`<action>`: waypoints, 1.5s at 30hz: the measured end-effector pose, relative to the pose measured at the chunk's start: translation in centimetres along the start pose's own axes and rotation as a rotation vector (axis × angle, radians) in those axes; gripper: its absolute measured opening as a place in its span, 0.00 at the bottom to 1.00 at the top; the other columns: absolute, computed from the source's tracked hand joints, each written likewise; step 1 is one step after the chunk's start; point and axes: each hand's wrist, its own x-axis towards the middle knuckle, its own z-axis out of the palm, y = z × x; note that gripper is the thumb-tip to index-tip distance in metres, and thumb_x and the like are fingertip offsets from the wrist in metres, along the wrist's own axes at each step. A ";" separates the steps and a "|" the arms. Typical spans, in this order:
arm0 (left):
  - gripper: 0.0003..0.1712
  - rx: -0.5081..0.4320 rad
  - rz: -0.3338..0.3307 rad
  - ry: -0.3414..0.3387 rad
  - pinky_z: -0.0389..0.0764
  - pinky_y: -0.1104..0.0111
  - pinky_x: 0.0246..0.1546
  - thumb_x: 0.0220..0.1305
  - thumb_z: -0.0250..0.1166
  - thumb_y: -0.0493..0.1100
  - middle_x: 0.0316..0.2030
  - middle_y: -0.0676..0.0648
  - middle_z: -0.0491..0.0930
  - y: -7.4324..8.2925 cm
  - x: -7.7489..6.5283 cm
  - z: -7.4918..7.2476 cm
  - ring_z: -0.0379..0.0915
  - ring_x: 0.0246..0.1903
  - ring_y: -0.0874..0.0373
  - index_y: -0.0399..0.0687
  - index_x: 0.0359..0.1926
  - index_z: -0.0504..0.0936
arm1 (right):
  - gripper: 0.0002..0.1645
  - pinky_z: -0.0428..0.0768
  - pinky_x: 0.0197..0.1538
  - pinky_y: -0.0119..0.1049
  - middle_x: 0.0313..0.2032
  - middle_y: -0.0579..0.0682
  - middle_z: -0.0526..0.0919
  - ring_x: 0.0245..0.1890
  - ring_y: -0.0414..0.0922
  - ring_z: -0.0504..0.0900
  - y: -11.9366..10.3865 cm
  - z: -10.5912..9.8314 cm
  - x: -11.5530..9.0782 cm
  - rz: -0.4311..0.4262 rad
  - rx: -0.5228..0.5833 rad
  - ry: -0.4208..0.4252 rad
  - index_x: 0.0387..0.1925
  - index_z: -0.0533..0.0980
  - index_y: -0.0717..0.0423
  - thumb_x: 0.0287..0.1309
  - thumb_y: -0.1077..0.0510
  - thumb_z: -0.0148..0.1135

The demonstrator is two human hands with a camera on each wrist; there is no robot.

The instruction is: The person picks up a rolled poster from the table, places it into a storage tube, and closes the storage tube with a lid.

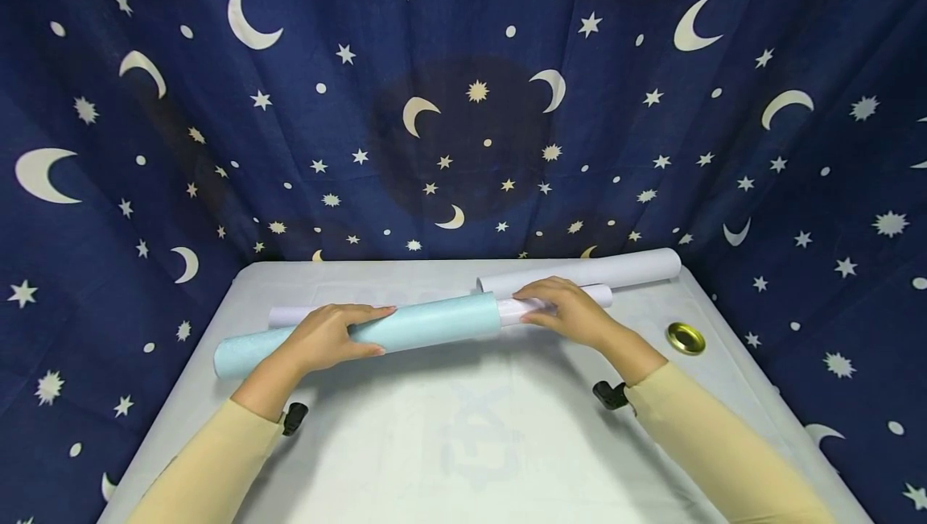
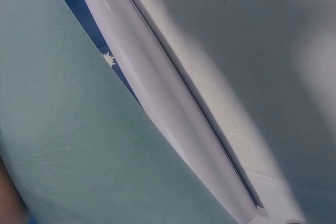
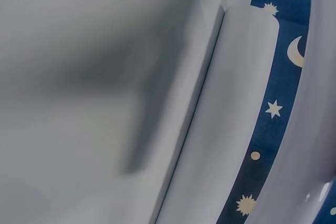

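My left hand grips a light blue paper roll around its middle, thumb on the near side. From the roll's right end sticks out a shiny white roll, pinched between the thumb and fingers of my right hand. The left wrist view is largely filled by the blue roll. Close up at the right of the right wrist view runs the white roll. How far it reaches inside the blue one is hidden.
Behind the blue roll lies another white roll, partly covered. A larger white roll lies at the table's back right. A round gold lid sits on the white tabletop at right. Star-patterned dark blue curtain encloses the table.
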 end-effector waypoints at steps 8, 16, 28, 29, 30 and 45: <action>0.40 0.000 0.002 0.005 0.77 0.53 0.58 0.52 0.76 0.62 0.60 0.55 0.80 0.2 -0.1 -0.1 0.77 0.59 0.53 0.74 0.67 0.75 | 0.23 0.73 0.61 0.51 0.52 0.45 0.85 0.55 0.49 0.81 -0.7 0.2 0.5 0.014 -0.002 -0.018 0.53 0.83 0.50 0.55 0.52 0.75; 0.40 -0.001 0.002 -0.008 0.77 0.53 0.58 0.52 0.74 0.67 0.59 0.55 0.80 0.2 0.0 -0.1 0.77 0.59 0.54 0.75 0.67 0.74 | 0.24 0.76 0.60 0.49 0.53 0.44 0.85 0.55 0.48 0.81 -1.3 0.4 0.6 0.056 0.004 -0.050 0.54 0.83 0.49 0.57 0.49 0.74; 0.39 0.000 0.017 0.006 0.78 0.53 0.56 0.53 0.75 0.65 0.59 0.57 0.80 0.1 0.5 0.0 0.77 0.58 0.54 0.75 0.67 0.75 | 0.21 0.77 0.60 0.51 0.54 0.46 0.84 0.57 0.50 0.81 -1.3 -0.3 0.8 0.032 -0.016 -0.041 0.54 0.83 0.51 0.60 0.50 0.72; 0.39 -0.001 0.016 0.007 0.78 0.53 0.56 0.53 0.75 0.65 0.59 0.57 0.80 0.1 0.5 0.0 0.77 0.58 0.54 0.75 0.67 0.75 | 0.21 0.76 0.60 0.51 0.54 0.46 0.84 0.57 0.50 0.81 -1.2 -0.4 0.8 0.027 -0.017 -0.038 0.54 0.83 0.51 0.60 0.51 0.71; 0.39 -0.002 0.013 0.007 0.78 0.53 0.56 0.53 0.75 0.65 0.59 0.57 0.80 0.2 0.5 0.0 0.77 0.58 0.54 0.75 0.67 0.75 | 0.20 0.76 0.60 0.51 0.54 0.47 0.84 0.57 0.50 0.81 -1.2 -0.6 0.7 0.021 -0.016 -0.034 0.54 0.83 0.52 0.61 0.51 0.71; 0.39 -0.021 -0.017 0.004 0.76 0.52 0.58 0.52 0.76 0.63 0.60 0.56 0.79 -0.2 -0.3 -0.1 0.76 0.60 0.53 0.76 0.66 0.75 | 0.23 0.73 0.62 0.53 0.55 0.48 0.83 0.60 0.52 0.78 1.1 -3.9 -1.9 0.154 -0.009 -0.005 0.55 0.83 0.53 0.61 0.49 0.71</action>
